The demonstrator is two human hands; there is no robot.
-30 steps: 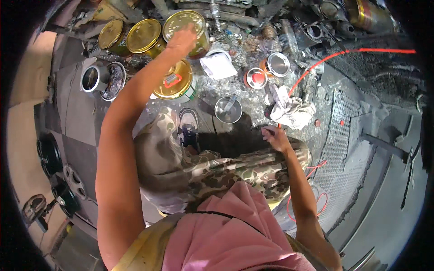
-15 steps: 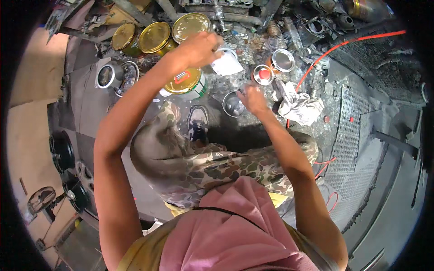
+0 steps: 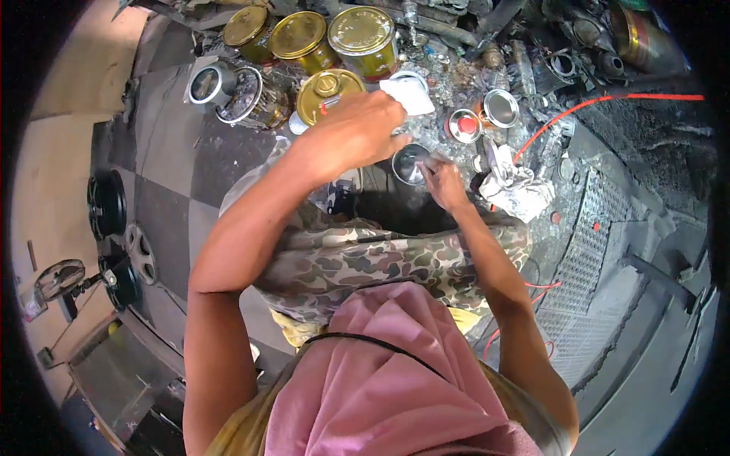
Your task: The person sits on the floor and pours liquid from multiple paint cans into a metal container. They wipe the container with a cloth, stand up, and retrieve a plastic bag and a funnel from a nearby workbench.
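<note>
Light glints off a gold lid point(image 3: 361, 30) while shadow darkens the floor point(image 3: 401, 210); fisheye curves fade into black corners.

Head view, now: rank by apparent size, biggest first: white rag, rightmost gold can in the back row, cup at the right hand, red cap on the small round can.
1. White rag and gold can: look about alike, not ranked
2. Cup
3. Red cap

A round, silvery cup point(image 3: 407, 164) stands upright, open-topped, beyond the scene's middle, slightly right. Its inside looks grey.
</note>
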